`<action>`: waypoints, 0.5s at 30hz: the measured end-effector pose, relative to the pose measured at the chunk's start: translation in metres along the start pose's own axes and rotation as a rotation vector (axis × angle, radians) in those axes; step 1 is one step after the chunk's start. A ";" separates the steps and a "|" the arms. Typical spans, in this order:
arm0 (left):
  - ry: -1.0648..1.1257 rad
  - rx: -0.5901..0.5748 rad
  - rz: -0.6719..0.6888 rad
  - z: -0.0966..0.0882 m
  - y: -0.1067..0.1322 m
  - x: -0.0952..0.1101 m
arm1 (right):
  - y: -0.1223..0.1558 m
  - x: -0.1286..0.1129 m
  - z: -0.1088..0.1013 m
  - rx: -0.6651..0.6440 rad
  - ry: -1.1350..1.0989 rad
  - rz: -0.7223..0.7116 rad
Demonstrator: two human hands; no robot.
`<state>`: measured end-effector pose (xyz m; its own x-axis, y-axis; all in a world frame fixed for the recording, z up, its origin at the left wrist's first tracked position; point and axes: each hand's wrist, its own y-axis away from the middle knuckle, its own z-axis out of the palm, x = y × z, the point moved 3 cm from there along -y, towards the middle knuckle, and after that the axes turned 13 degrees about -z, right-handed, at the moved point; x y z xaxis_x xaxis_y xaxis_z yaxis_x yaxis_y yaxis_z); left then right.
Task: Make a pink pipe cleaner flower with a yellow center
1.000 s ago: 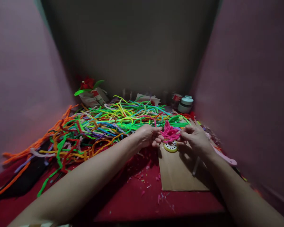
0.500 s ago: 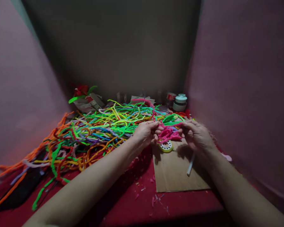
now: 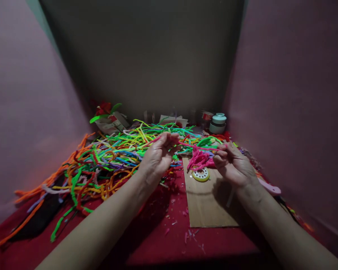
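Near the cardboard's [image 3: 208, 215] far-left corner, your left hand [image 3: 160, 154] and right hand [image 3: 234, 162] pinch a pink strand [image 3: 186, 144] tight-fingered; overpulling could snap it.

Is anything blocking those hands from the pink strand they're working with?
Nothing visible is. The left hand and right hand both hold the pink strand, which stretches between them. The pink loops appear just below it in the picture, blocking neither hand.
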<state>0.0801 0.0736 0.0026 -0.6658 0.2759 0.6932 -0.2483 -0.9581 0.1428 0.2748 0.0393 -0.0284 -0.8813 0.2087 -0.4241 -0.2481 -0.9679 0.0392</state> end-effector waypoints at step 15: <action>-0.052 -0.047 -0.003 -0.023 0.033 0.029 | 0.024 0.010 0.012 -0.134 -0.079 -0.016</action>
<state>0.0361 0.0522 0.0112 -0.6281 0.2729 0.7287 -0.2838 -0.9523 0.1121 0.2554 0.0202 -0.0210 -0.9080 0.2290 -0.3509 -0.2106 -0.9734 -0.0902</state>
